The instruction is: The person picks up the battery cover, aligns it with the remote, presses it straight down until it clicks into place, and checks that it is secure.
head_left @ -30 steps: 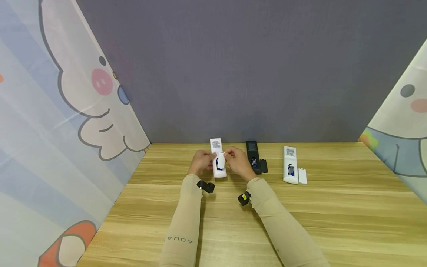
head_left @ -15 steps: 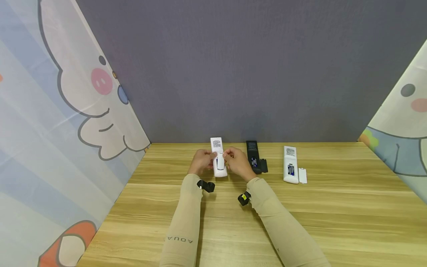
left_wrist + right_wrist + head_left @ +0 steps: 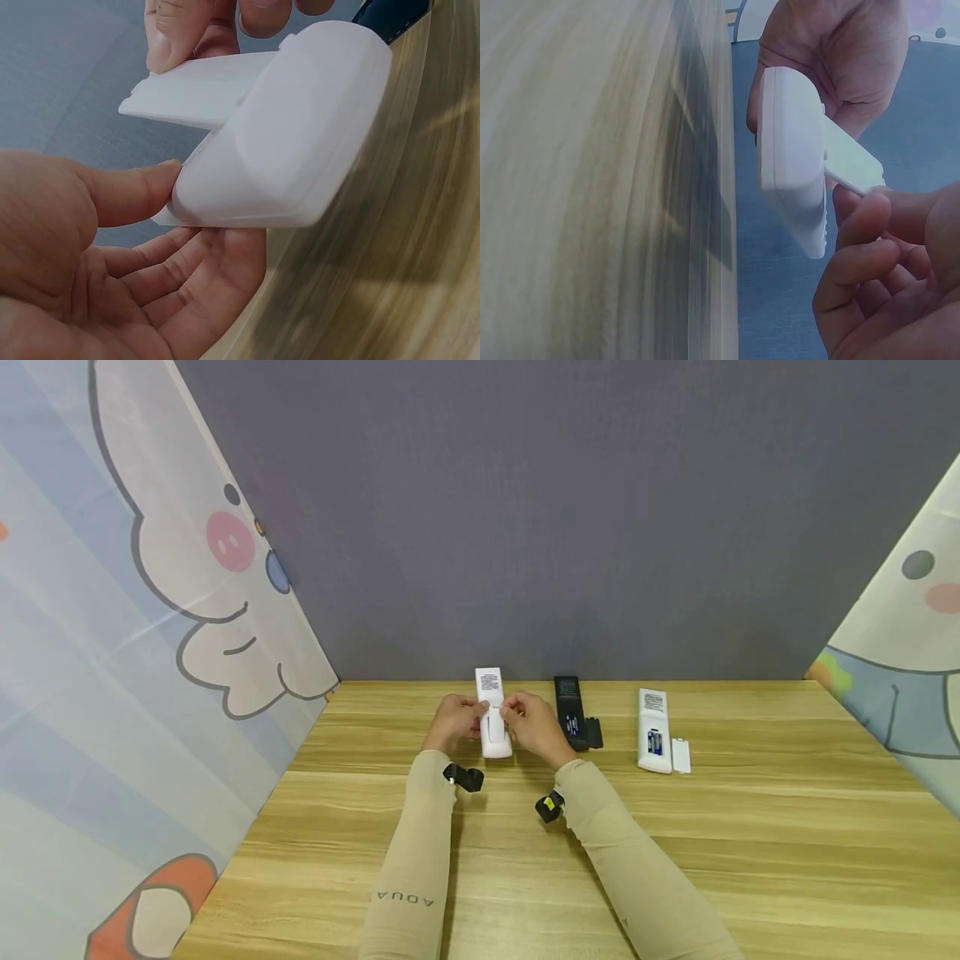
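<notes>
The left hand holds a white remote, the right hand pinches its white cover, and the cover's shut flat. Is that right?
Not quite: the white cover isn't shut flat. The left wrist view shows it tilted up from the white remote, one end raised. The left hand does hold the remote, and the right hand pinches the cover.

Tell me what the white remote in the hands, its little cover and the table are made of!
The white remote looks like hard plastic: smooth, matte, with molded rounded edges. The cover seems the same plastic, thin and stiff, with small molded tabs. The table has streaky grain and a slight shine, so wood or a wood-look coating; I can't tell which.
</notes>
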Tool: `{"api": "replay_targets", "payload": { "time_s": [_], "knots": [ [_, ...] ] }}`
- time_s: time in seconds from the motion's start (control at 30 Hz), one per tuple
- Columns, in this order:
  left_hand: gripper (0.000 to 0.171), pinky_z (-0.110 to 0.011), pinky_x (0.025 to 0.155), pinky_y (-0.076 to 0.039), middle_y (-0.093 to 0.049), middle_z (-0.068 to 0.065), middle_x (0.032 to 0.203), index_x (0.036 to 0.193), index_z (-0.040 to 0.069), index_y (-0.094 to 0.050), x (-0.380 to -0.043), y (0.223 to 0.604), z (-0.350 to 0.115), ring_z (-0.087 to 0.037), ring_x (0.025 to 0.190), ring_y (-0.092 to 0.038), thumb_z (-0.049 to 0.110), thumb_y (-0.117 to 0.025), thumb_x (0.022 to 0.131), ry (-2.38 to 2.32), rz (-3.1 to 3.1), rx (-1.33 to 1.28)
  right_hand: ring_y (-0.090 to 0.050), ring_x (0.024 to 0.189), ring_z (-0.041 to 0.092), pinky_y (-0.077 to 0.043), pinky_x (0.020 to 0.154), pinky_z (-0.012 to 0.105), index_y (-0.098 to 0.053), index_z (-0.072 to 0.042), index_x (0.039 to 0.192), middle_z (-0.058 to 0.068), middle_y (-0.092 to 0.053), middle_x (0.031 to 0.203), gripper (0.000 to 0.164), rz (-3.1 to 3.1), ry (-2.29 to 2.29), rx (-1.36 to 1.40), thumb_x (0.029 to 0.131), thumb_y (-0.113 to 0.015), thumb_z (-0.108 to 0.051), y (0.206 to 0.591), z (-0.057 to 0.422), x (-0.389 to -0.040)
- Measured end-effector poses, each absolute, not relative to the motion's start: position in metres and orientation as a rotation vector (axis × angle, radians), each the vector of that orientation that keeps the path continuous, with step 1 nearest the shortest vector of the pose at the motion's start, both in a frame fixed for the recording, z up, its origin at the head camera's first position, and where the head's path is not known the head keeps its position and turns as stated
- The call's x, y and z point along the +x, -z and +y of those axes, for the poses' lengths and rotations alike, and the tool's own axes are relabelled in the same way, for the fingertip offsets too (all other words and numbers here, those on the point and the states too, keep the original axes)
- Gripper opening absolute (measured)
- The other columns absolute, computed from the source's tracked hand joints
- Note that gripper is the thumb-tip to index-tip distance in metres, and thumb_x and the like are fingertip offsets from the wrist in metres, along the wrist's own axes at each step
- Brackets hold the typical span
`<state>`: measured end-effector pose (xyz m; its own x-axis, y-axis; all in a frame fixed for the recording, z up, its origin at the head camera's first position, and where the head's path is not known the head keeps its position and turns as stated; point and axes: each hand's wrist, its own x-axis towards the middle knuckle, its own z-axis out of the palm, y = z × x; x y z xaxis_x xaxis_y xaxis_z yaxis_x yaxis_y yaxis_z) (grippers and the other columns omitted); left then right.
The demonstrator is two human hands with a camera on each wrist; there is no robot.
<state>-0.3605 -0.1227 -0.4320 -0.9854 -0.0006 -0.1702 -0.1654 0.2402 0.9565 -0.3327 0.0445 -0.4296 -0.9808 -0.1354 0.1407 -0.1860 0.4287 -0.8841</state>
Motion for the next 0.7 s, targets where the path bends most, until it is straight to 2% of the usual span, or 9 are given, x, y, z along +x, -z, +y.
{"api": "replay_targets", "payload": {
  "time_s": [0.33, 0.7],
  "knots": [
    [0.031, -0.028, 0.063, -0.059, -0.072, -0.015, 0.098, 0.122, -0.008, -0.063, -0.3616, 0.4317, -0.1229, -0.017, 0.074, -0.068, 0.017, -0.063, 0.103, -1.855, 2.348, -0.137, -0.056, 0.062, 0.016, -0.048, 0.054, 0.027, -0.068, -0.009, 0.107, 0.008, -0.066, 0.083, 0.008, -2.547, -1.623, 0.364, 0.102, -0.063, -0.012, 0.4344, 0.0443, -0.3337],
    [0.032, -0.029, 0.064, -0.059, -0.071, -0.012, 0.095, 0.123, -0.007, -0.063, -0.3589, 0.4283, -0.1236, -0.017, 0.073, -0.068, 0.018, -0.063, 0.103, -1.858, 2.341, -0.14, -0.059, 0.064, 0.018, -0.049, 0.053, 0.027, -0.069, -0.013, 0.111, 0.008, -0.064, 0.086, 0.011, -2.608, -1.586, 0.36, 0.102, -0.064, -0.017, 0.4369, 0.0453, -0.3333]
  ]
}}
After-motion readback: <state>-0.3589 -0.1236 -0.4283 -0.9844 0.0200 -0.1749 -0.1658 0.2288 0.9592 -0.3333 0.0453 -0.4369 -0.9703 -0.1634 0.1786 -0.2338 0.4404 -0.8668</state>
